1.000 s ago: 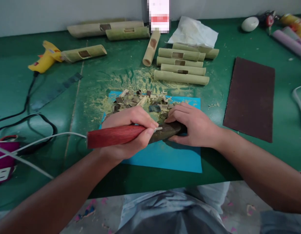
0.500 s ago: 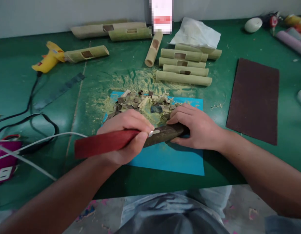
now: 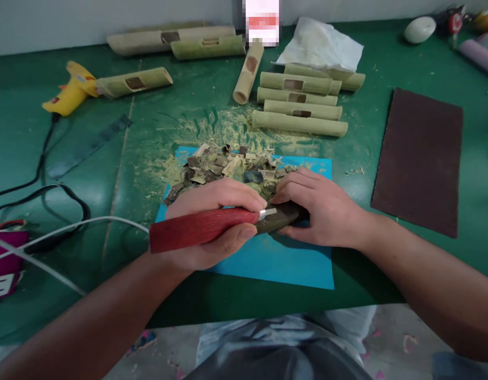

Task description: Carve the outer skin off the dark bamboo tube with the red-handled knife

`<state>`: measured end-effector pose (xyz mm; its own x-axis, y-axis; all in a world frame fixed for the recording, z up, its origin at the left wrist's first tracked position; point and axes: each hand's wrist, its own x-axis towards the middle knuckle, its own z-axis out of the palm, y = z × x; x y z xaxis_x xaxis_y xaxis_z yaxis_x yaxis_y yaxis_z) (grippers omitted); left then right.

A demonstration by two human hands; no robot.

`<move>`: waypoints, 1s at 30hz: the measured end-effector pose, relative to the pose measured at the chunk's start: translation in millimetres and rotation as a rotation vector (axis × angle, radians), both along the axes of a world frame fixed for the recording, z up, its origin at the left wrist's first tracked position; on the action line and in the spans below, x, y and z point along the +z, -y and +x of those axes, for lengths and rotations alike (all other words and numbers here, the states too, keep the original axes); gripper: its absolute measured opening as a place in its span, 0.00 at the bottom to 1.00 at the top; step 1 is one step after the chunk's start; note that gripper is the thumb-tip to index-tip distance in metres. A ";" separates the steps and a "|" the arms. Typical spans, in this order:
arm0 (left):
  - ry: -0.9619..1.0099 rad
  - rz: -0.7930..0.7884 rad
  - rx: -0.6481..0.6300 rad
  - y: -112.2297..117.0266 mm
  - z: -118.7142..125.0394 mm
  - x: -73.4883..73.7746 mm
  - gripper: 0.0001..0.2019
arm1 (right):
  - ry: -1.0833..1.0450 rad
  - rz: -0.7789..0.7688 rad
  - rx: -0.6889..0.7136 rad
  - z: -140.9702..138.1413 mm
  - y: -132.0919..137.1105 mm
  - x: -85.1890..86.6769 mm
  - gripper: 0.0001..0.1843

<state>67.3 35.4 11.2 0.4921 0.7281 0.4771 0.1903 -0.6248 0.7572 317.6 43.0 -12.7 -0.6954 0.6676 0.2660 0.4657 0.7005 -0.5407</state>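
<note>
My left hand (image 3: 214, 195) is wrapped round the red wooden handle of a carving tool (image 3: 202, 229). A silver collar and a short pale blade stick out past its fingertips, lying over a dark brown, rounded piece that looks like bamboo or wood (image 3: 283, 217). My right hand (image 3: 328, 206) grips the far end of that dark piece, thumb below and fingers above. Its left part is hidden behind my left hand. Both hands are above a blue sheet (image 3: 291, 264), with a heap of dark and pale chips (image 3: 216, 163) just beyond them.
Several cut bamboo tubes (image 3: 301, 124) lie at the back, some under a white tissue (image 3: 321, 47). A yellow glue gun (image 3: 72, 92) touches another tube at left. Brown sandpaper (image 3: 420, 163) lies at right. Cables (image 3: 125, 219) cross the left side near a magenta box (image 3: 12, 264).
My left hand and the carving tool have slid right along the dark piece, closer to my right hand. My right hand keeps its grip. The view has shifted slightly.
</note>
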 end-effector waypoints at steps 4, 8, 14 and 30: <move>-0.008 -0.003 -0.014 -0.3 0.2 1.8 0.08 | 0.001 -0.012 0.001 -0.2 -0.2 -0.3 0.14; -0.018 -0.006 -0.021 -1.4 0.1 1.8 0.09 | -0.005 -0.011 0.000 -0.5 -0.2 -1.0 0.13; 0.003 -0.023 -0.056 -2.8 0.2 2.7 0.16 | -0.021 -0.009 0.010 -0.1 -0.4 -0.7 0.15; -0.128 0.022 -0.133 -4.1 -5.1 11.8 0.08 | -0.039 0.012 0.042 5.4 0.4 6.9 0.16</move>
<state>62.3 39.5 23.0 0.6413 0.6423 0.4197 0.1987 -0.6674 0.7177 323.0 42.6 -5.8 -0.7114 0.6349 0.3014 0.4148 0.7255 -0.5492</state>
